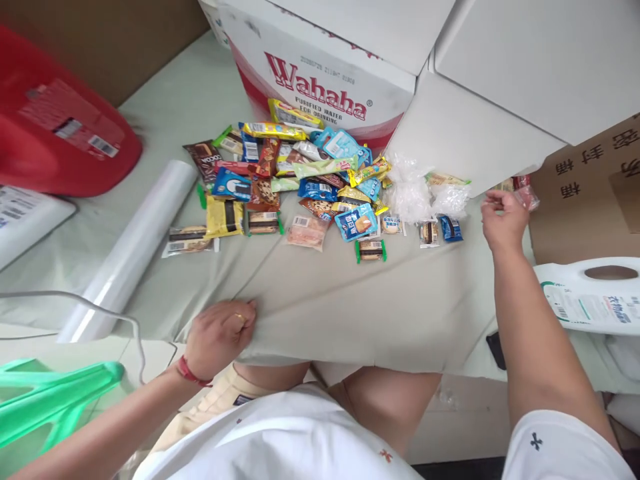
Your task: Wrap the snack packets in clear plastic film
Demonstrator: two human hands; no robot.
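Observation:
My left hand rests in a loose fist on the table's front edge, with nothing showing in it. On the right, my right hand is closed with curled fingers beside a few small snack packets, among them a pinkish packet. What its fingers hold, if anything, is hidden. Across the middle lies a pile of wrapped snacks, including a yellow packet, a blue packet and a pale pink packet. Right of the pile are clear crinkled plastic bags, a small sandwich-biscuit packet and a dark blue packet.
A Wahaha water carton stands behind the pile. On the left are a roll of clear film, a red jug and a grey cable. A brown carton and a white detergent bottle flank my right arm.

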